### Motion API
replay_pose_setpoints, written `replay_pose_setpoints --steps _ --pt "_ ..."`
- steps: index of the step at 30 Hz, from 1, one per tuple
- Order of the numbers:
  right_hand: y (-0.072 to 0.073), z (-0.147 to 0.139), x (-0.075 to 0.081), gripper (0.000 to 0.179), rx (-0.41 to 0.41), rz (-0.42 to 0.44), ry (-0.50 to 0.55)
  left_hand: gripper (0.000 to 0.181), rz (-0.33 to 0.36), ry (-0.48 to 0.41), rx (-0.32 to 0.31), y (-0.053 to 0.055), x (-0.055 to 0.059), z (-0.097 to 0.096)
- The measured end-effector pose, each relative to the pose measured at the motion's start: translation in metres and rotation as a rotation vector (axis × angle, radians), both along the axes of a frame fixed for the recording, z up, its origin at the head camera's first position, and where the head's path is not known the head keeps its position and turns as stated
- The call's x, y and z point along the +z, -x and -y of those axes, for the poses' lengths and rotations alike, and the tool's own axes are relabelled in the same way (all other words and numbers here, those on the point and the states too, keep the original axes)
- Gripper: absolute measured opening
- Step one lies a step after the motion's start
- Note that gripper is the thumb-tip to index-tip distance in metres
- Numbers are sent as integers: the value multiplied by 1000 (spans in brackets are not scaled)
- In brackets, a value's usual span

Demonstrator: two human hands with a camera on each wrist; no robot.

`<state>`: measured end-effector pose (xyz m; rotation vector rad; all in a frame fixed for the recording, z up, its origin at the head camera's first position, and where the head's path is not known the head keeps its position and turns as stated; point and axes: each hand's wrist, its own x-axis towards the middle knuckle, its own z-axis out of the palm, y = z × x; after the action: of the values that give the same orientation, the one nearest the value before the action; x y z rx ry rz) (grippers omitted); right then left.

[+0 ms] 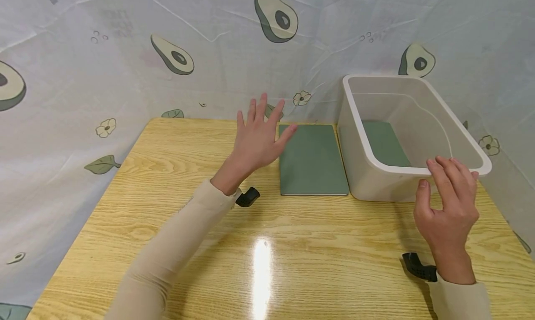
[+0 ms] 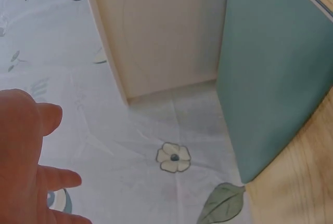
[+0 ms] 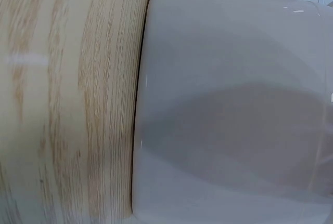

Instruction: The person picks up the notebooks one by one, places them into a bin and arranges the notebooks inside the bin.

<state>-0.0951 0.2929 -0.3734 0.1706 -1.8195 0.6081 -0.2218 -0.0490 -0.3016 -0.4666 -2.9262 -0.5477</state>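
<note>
Fingers spread, my left hand [image 1: 257,141] hovers over the back of the table, just left of a green-covered notebook [image 1: 313,160]. It holds nothing. The notebook lies flat beside a white plastic bin [image 1: 351,139]; the left wrist view also shows its green cover [image 2: 276,73]. Inside the bin, a second flat green item [image 1: 384,143], similar in colour, lies on the bottom. My right hand [image 1: 449,208] is at the bin's front rim, fingertips over the edge and thumb apart outside. Whether those fingertips touch the rim is unclear. The bin's wall [image 3: 234,104] fills the right wrist view.
The wooden table [image 1: 317,255] runs toward me, with a bright light reflection at its middle. A pale cloth [image 1: 217,41] printed with avocados and flowers hangs behind and along the sides. Black wrist-worn pieces [image 1: 248,197] sit near both cuffs.
</note>
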Motion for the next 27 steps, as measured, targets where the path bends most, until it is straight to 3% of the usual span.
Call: replay_pose_setpoints --steps 7,14,27 --pt "-2 4 2 35 1 -1 2 72 19 -17 -3 -4 -11 -4" --pt "-3 4 2 35 -3 5 2 70 73 18 -55 -2 -36 -16" --pt "-3 2 1 36 -4 22 -8 70 337 204 -185 5 -89 -39"
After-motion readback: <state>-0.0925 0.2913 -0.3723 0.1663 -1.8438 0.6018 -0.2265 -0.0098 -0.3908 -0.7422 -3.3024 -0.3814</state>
